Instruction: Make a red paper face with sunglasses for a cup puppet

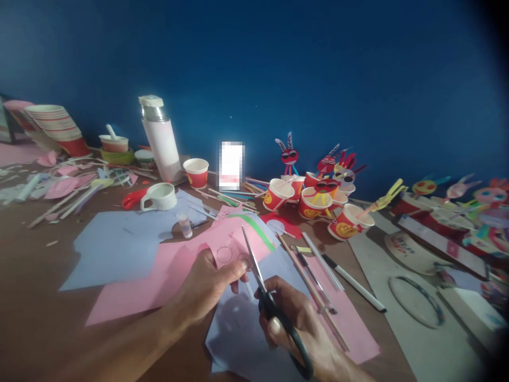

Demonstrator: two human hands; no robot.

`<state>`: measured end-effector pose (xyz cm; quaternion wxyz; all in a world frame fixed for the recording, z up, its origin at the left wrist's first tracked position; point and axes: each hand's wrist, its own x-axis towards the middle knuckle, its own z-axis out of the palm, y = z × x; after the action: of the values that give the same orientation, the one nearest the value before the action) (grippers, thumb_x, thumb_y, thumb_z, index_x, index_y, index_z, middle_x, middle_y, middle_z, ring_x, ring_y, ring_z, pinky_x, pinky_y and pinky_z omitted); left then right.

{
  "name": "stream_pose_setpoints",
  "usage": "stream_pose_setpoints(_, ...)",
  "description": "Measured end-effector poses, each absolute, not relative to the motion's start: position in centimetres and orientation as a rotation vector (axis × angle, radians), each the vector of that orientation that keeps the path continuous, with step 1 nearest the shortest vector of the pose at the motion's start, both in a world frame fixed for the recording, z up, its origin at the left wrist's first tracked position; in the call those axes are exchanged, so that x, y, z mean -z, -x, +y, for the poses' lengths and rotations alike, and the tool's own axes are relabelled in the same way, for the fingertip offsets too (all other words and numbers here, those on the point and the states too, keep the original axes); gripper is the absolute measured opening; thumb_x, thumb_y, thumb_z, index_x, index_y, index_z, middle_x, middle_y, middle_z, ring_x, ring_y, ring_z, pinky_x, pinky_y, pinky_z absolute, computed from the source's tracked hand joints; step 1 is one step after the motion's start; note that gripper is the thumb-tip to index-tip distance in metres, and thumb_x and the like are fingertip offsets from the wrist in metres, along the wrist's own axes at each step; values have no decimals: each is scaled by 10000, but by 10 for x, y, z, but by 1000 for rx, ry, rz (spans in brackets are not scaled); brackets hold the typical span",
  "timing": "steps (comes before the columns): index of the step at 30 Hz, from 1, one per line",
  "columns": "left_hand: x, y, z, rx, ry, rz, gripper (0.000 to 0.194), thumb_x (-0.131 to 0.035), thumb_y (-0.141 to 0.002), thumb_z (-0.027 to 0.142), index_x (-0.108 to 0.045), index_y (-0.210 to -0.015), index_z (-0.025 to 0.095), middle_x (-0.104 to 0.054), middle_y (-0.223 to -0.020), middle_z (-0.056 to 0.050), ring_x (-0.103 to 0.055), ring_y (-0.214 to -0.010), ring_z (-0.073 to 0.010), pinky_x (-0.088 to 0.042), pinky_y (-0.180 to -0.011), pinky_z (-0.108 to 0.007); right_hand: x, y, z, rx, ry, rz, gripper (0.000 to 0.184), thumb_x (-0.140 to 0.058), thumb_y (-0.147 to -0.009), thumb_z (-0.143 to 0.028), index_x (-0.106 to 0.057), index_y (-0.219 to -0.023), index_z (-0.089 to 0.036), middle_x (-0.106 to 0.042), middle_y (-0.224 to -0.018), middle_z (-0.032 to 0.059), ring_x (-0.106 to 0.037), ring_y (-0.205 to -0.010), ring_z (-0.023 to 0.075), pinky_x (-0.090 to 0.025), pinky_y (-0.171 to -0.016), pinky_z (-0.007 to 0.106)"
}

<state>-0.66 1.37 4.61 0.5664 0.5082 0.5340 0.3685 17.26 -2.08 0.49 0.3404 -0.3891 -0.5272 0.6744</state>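
My right hand (304, 318) is closed round the black handles of a pair of scissors (254, 260), whose blades point up and away from me. Pinched between the thumb and fingers of my left hand (217, 273) is a piece of pink paper (233, 245) with small circles drawn on it. The blades pass just right of my left thumb, close to the paper's edge; whether they touch it I cannot tell. Below both hands lies light blue paper (246, 339). Under my left forearm a larger pink sheet (139, 289) overlaps another blue sheet (111, 244).
Pens (353, 284) and thin sticks (314, 292) lie to the right. Decorated paper cups (350, 225) stand behind them. A white flask (161, 148), a red paper cup (196, 173) and a white mug (161, 197) stand at back left, near paper scraps (63, 185).
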Motion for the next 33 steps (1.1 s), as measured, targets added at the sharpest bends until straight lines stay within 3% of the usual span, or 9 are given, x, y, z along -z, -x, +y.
stream_pose_setpoints(9,-42,12,18,-848,-1159,1249,236,-597,-744,344,-624,-694,116,-623,-624,-49,-551,-559,-142,-397,-470,-234,-7,-175,-21,-1729,1005,-1479,487,-618,-727,-612,-474,-913,-186,-490,-643,-30,-433,-558,102,-325,-511,224)
stream_pose_setpoints(15,-44,12,19,-862,-1226,1161,197,-583,-770,297,-636,-690,125,-615,-617,-29,-546,-554,-128,-434,-539,-249,-14,-172,-20,-1730,1088,-1465,579,-612,-665,-688,-449,-910,-189,-493,-621,-32,-430,-549,113,-337,-516,238)
stream_pose_setpoints(25,-44,12,19,-801,-1172,1227,208,-586,-730,328,-638,-715,127,-612,-617,-39,-542,-532,-133,-316,-387,-198,-10,-173,-19,-1730,1052,-1462,557,-627,-668,-669,-467,-892,-184,-483,-605,-44,-409,-538,99,-314,-513,230)
stream_pose_setpoints(33,-46,12,21,-827,-1161,1182,203,-589,-685,324,-624,-725,128,-604,-620,-37,-559,-563,-153,-397,-461,-234,-13,-174,-18,-1744,1065,-1475,564,-620,-673,-674,-469,-893,-177,-444,-606,-54,-395,-517,88,-313,-492,223)
